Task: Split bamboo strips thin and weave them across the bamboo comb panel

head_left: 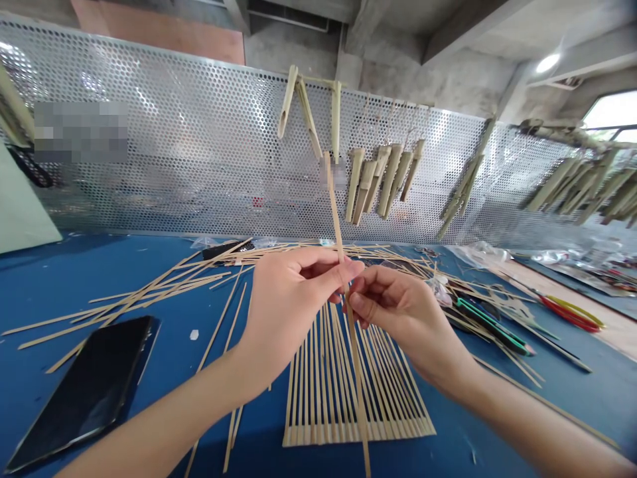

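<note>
A long thin bamboo strip stands nearly upright in front of me, its top leaning slightly left. My left hand pinches it about midway between thumb and fingers. Just to the right, my right hand is closed on the same strip a little lower, its fingertips close to the left thumb. Below both hands lies a flat row of parallel bamboo strips, joined along a crosswise strip at the near edge. The hands hide the far part of that row.
Loose bamboo strips spread over the blue table. A black phone lies at left. At right are a green-edged cutter and red-and-yellow-handled pliers. Bamboo tubes hang on a perforated metal screen behind.
</note>
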A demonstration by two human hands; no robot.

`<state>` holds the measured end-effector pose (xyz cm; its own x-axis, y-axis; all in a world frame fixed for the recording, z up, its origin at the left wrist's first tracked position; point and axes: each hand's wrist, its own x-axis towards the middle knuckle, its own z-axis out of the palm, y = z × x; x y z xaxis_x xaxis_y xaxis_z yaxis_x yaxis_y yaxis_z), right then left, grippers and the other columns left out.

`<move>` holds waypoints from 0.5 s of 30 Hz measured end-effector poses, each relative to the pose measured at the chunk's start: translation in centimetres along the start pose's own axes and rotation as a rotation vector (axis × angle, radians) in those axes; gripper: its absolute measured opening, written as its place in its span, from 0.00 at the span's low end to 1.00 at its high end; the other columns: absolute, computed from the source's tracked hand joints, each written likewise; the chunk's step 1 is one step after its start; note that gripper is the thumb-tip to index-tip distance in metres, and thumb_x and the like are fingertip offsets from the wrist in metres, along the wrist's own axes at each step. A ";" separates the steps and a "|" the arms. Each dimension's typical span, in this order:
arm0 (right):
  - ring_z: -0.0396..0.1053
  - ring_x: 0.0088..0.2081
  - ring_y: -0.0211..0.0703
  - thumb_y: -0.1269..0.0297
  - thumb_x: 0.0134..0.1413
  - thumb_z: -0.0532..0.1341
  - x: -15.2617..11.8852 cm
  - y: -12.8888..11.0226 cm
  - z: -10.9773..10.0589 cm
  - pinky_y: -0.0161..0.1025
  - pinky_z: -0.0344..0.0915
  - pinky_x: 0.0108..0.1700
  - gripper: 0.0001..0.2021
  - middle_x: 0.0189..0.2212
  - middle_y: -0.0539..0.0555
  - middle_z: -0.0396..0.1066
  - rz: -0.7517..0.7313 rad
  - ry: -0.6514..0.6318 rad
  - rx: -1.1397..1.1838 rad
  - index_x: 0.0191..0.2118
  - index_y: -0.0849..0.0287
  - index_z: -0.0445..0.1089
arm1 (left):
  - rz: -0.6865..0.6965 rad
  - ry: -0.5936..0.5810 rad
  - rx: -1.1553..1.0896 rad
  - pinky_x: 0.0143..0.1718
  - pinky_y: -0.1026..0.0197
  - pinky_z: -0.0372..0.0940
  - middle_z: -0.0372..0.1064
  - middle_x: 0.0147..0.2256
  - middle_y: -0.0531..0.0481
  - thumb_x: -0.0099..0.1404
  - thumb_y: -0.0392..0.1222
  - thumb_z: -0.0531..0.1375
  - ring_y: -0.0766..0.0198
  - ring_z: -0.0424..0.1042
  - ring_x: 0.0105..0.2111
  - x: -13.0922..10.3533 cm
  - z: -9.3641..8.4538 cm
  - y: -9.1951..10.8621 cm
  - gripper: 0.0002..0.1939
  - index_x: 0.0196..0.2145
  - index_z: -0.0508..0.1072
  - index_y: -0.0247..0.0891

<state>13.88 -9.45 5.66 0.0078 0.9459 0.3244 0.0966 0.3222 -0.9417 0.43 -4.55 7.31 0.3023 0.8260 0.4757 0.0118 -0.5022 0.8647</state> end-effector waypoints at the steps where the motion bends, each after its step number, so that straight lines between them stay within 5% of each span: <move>1: 0.63 0.23 0.29 0.72 0.52 0.61 0.0 -0.1 0.1 0.27 0.62 0.26 0.03 0.22 0.47 0.66 -0.001 0.003 -0.018 0.29 0.64 0.66 | 0.003 0.000 0.002 0.21 0.77 0.60 0.68 0.17 0.59 0.54 0.41 0.66 0.75 0.66 0.18 -0.1 0.0 0.0 0.03 0.24 0.78 0.41; 15: 0.58 0.23 0.30 0.78 0.51 0.57 -1.1 -1.3 1.7 0.28 0.58 0.25 0.08 0.20 0.45 0.61 -0.072 0.127 -0.128 0.24 0.61 0.63 | -0.072 -0.023 -0.193 0.19 0.80 0.62 0.70 0.19 0.58 0.54 0.36 0.65 0.75 0.66 0.18 -0.2 -0.1 0.4 0.04 0.23 0.77 0.39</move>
<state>12.07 -10.89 6.40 0.1210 0.9055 0.4067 0.2267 0.3737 -0.8994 0.26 -4.89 7.57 0.3288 0.8511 0.4093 -0.1478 -0.3817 0.9124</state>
